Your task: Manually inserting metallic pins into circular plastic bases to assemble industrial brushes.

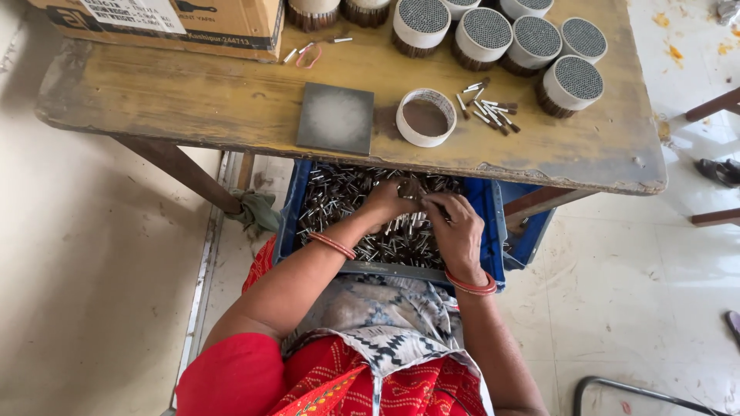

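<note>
While both hands [428, 212] meet, small metal tubes [347, 192] lie beneath their grip.

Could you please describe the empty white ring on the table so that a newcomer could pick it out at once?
Start at the worn wooden table and find the dark square tile near its front edge. The white ring lies just right of that tile; unlike the packed rolls behind it, its middle is hollow, showing brown dust.

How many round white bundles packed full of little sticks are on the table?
7 at least. Five full bundles cluster at the table's far right; two more at the top edge, beside the cardboard box, are cut off. The white ring near the middle is empty. More may be hidden.
</note>
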